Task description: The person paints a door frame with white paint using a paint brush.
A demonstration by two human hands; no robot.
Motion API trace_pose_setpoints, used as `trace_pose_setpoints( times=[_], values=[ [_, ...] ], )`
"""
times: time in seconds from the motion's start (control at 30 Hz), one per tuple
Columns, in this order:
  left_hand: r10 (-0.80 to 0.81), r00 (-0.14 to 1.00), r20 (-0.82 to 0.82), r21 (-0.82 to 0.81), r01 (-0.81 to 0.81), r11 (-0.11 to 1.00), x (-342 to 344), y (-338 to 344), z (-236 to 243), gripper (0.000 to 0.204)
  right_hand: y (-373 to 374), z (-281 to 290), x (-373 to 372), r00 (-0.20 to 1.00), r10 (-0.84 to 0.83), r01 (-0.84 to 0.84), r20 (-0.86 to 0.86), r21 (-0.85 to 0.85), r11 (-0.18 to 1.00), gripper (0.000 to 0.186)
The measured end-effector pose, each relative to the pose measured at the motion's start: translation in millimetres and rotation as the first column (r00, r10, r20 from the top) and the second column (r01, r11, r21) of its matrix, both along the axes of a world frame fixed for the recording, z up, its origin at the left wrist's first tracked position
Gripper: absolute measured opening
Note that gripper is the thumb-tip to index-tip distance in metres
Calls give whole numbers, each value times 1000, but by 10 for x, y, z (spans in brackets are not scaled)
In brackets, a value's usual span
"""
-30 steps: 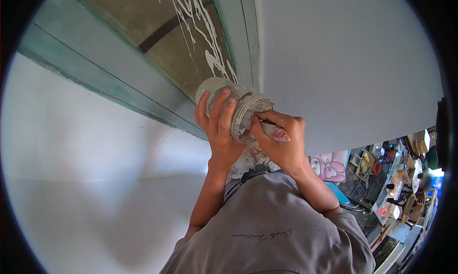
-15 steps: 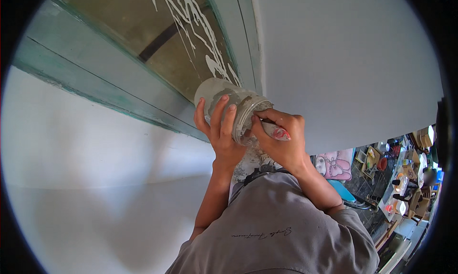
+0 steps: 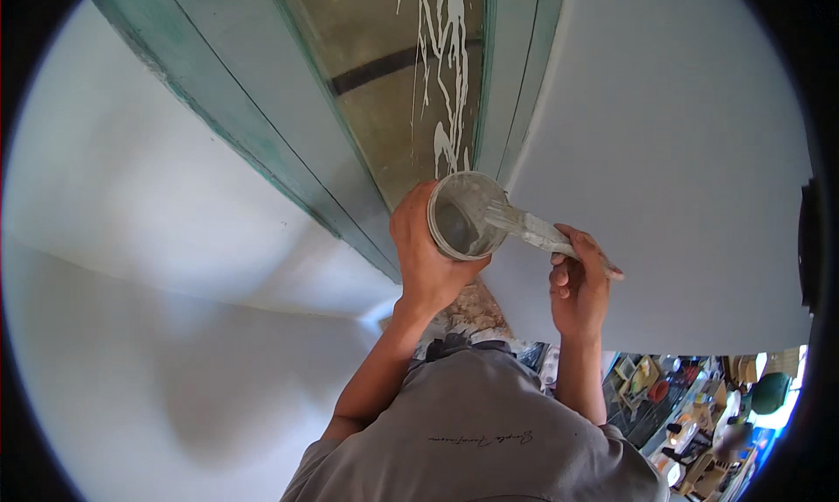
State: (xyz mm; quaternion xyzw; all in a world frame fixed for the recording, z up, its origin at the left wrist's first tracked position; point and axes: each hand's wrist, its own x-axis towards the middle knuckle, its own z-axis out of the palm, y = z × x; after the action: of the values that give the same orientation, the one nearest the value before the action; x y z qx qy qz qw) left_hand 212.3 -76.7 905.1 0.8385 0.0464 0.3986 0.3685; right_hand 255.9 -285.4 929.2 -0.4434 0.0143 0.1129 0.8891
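Note:
My left hand (image 3: 428, 249) is wrapped round a translucent plastic jar (image 3: 434, 212), whose open mouth faces up toward me. Greyish-white paint residue coats the jar's inside wall. By its handle, my right hand (image 3: 581, 279) holds a flat paintbrush (image 3: 537, 231) smeared with whitish paint. The bristles rest at the right side of the jar's rim, partly over the opening. Just beyond the jar, white drips run down a brownish pane (image 3: 376, 109) set in a grey-green painted frame (image 3: 516, 74).
White walls rise on the left (image 3: 114, 196) and on the right (image 3: 664, 170), close to both arms. Below the jar shows a rough, stained ledge (image 3: 472, 314). At the lower right lies a cluttered area with a red pot (image 3: 658, 390) and a green round object (image 3: 770, 393).
The brush has come out of the jar to its rim, my right hand moving right. The jar has turned from lying tilted to mouth-up. My view has swung, shifting the frame rightward.

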Motion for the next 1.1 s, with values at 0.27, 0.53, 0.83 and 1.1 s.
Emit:
trace_pose_setpoints(
  times=[0.27,0.53,0.83,1.1],
  values=[
    [-108,991,-82,-242,85,966,61,-150,-38,99,14,-316,177,821,394,-1,-413,690,724,30],
    [-299,949,-99,-568,193,800,52,-114,52,100,52,-255,95,876,111,-7,470,-216,976,29],
    [-286,956,-64,-487,220,845,62,-127,217,99,-90,17,98,777,60,92,627,-206,974,28],
    [-324,946,26,-548,285,786,-112,-106,287,97,59,146,-58,756,69,82,651,-199,977,27]
  ],
)
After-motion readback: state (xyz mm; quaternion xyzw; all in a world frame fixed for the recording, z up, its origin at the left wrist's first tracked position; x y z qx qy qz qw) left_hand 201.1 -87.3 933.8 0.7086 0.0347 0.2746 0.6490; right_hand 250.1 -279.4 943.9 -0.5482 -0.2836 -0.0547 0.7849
